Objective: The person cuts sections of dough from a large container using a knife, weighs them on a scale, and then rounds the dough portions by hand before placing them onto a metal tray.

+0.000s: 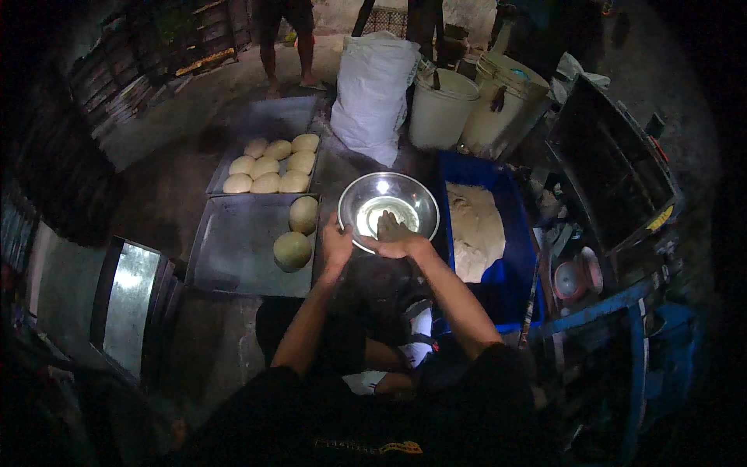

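A shiny round metal bowl [425, 204] stands in front of me, with something pale and flat at its bottom. My left hand [336, 244] is closed on the bowl's near left rim. Inside the bowl, my right hand [395, 235] lies with its fingers stretched out over the pale bottom, its wrist across the near rim; nothing shows in its grasp. Left of the bowl is a metal tray [233, 249] with two rounded greenish-tan balls [292, 251] along its right side. Behind it, another metal tray [212, 184] bears several pale rounded balls [265, 168].
A blue tray [467, 170] of pale, powdery material [475, 233] lies at right. Beyond the bowl stand a white sack [375, 97] and two pale buckets [441, 117]. A dark box [611, 156] is farther right, a metal sheet [132, 288] at left. Another person's legs [288, 39] show behind.
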### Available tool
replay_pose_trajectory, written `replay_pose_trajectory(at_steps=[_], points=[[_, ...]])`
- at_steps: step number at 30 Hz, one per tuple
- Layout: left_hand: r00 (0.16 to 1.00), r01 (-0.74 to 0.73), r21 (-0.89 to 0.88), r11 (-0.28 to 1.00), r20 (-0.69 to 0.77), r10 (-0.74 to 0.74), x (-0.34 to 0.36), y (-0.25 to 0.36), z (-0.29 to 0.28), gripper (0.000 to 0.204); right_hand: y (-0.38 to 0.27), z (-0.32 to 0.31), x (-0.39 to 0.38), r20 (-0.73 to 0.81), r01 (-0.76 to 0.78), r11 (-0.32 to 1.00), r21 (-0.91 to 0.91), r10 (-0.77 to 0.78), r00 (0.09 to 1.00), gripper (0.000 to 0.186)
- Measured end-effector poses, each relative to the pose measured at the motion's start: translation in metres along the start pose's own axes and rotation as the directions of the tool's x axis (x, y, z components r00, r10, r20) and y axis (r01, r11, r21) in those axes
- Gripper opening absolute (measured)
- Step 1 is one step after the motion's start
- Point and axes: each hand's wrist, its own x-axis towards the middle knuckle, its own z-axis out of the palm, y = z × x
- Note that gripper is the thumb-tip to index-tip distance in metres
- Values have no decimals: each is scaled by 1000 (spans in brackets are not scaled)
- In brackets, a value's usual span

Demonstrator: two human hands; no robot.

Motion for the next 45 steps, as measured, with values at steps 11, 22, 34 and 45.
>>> replay_pose_trajectory(at_steps=[11, 22, 34, 45], points=[[983, -181, 15, 983, 7, 181, 8, -5, 0, 46, 27, -23, -13, 195, -95, 984, -152, 124, 973, 102], [994, -98, 186, 978, -31, 105, -8, 21, 10, 45, 10, 19, 43, 14, 108, 991, -83, -107, 994, 86], [976, 191, 312, 931, -158, -147, -32, 76, -4, 57, 11, -17, -62, 0, 99, 758, 645, -130, 992, 67], [952, -226, -408, 885, 102, 290, -151, 172, 1, 63, -94, 60, -158, -496, 478, 149, 866, 131, 858, 61]])
